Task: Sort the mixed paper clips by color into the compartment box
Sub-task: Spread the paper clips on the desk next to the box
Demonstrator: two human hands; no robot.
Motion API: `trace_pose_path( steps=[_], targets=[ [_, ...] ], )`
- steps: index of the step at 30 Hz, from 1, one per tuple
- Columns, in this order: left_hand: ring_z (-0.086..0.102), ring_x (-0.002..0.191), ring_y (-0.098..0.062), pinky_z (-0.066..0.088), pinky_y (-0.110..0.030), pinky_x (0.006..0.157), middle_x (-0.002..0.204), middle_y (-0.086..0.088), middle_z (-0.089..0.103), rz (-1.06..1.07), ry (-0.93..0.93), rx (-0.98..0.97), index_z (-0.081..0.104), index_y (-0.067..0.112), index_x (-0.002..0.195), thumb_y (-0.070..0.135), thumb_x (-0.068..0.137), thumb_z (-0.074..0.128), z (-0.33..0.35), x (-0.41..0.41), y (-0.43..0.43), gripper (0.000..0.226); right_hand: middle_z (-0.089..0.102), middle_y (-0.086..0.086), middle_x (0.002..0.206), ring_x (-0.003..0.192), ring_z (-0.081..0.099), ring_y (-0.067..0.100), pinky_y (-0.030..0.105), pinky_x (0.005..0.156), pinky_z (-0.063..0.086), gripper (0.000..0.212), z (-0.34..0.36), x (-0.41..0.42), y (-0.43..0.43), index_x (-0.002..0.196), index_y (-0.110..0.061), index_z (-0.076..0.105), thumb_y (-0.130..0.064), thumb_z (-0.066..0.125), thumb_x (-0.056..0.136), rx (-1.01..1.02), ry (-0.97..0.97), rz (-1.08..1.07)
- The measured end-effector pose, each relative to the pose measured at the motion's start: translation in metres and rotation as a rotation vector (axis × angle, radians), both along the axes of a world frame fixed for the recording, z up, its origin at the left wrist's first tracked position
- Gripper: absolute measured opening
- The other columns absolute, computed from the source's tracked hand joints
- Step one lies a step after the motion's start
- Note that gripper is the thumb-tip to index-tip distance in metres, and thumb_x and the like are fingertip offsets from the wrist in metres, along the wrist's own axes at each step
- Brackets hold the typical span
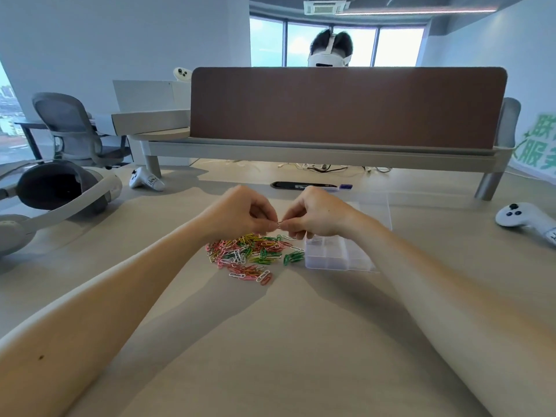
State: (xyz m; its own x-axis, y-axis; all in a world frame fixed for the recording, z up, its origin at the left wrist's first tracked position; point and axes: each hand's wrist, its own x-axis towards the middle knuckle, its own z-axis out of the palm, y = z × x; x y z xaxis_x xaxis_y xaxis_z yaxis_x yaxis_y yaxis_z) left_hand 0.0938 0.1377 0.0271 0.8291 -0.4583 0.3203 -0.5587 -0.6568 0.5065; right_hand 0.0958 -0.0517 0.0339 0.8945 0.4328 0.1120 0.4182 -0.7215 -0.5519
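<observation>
Our left hand (240,212) and right hand (316,215) each pinched one end of a single clip (279,225) at centre frame, just above the mixed pile (252,254). We judged the step as freeing one clip. Next: drop it into its colour's cell of the clear compartment box (331,261), right of the pile. Clip colour and cell contents were unreadable.

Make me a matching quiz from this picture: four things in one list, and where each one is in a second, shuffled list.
1 clip pile
2 box
3 headset
4 single clip

A far left on the table
B pinched by left hand and right hand
C just right of the pile
D loose on the table, below the hands

Pairs: 1-D, 2-C, 3-A, 4-B
</observation>
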Motion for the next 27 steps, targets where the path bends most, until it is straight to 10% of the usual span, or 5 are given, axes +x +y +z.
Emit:
trace_pose_path(
  steps=[6, 13, 27],
  targets=[
    [0.063, 0.074, -0.003, 0.052, -0.012, 0.07, 0.084, 0.01, 0.067, -0.028, -0.051, 0.104, 0.072, 0.019, 0.093, 0.018, 0.084, 0.071, 0.009, 0.021, -0.031, 0.009, 0.067, -0.004, 0.064, 0.058, 0.061, 0.005, 0.018, 0.058, 0.045, 0.018, 0.002, 0.007, -0.047, 0.072, -0.018, 0.072, -0.02, 0.067, 0.089, -0.174, -0.053, -0.164],
    [0.064, 0.074, -0.003, 0.054, -0.017, 0.074, 0.082, 0.009, 0.068, -0.059, -0.014, 0.303, 0.073, 0.019, 0.091, 0.022, 0.083, 0.072, 0.01, 0.034, -0.033, 0.008, 0.068, -0.002, 0.082, 0.074, 0.062, 0.01, 0.022, 0.066, 0.048, 0.015, -0.009, 0.014, -0.061, 0.096, -0.01, 0.075, -0.019, 0.073, 0.084, -0.261, -0.105, -0.251],
    [0.061, 0.069, 0.006, 0.04, -0.006, 0.061, 0.077, 0.021, 0.071, -0.133, 0.292, 0.604, 0.075, 0.031, 0.084, 0.044, 0.071, 0.079, 0.007, 0.006, 0.016, 0.018, 0.069, -0.01, 0.084, 0.078, 0.062, 0.004, 0.022, 0.071, 0.052, 0.012, -0.015, -0.01, 0.015, 0.09, -0.022, 0.077, -0.029, 0.078, 0.08, -0.245, -0.005, 0.108]
  ],
)
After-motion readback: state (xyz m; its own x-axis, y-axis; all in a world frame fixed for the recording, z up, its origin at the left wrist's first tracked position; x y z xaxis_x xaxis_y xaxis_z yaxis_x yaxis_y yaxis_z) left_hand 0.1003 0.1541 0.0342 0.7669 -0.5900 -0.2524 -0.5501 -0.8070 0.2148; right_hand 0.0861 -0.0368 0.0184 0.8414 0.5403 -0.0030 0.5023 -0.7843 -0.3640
